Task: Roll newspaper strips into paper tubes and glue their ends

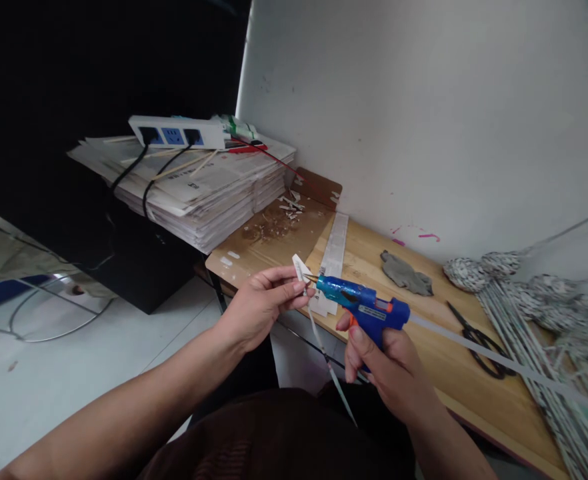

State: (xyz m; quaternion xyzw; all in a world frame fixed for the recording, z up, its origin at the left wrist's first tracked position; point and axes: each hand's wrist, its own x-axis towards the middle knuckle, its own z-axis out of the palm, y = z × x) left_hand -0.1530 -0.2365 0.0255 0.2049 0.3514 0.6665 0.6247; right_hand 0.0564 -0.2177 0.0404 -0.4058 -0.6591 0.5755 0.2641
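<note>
A blue glue gun (364,303) is held in my right hand (387,363), fingers wrapped round its handle near the orange trigger. Its metal tip points left and meets, or nearly meets, a small paper end (300,268). My left hand (274,297) pinches that paper between thumb and fingers. From the pinch a thin rolled paper stick (331,370) hangs down toward my lap. A long whitish glue stick (474,345) runs out of the gun's back to the right. Flat printed paper strips (336,243) lie on the wooden table (369,247) behind the gun.
A tall newspaper stack (209,200) carries a power strip (177,132) with two black plugs. Paper scraps lie on a brown board (269,243). To the right are a grey cloth (405,272), black scissors (484,347), rolled paper sticks (529,367) and woven paper pieces (499,265).
</note>
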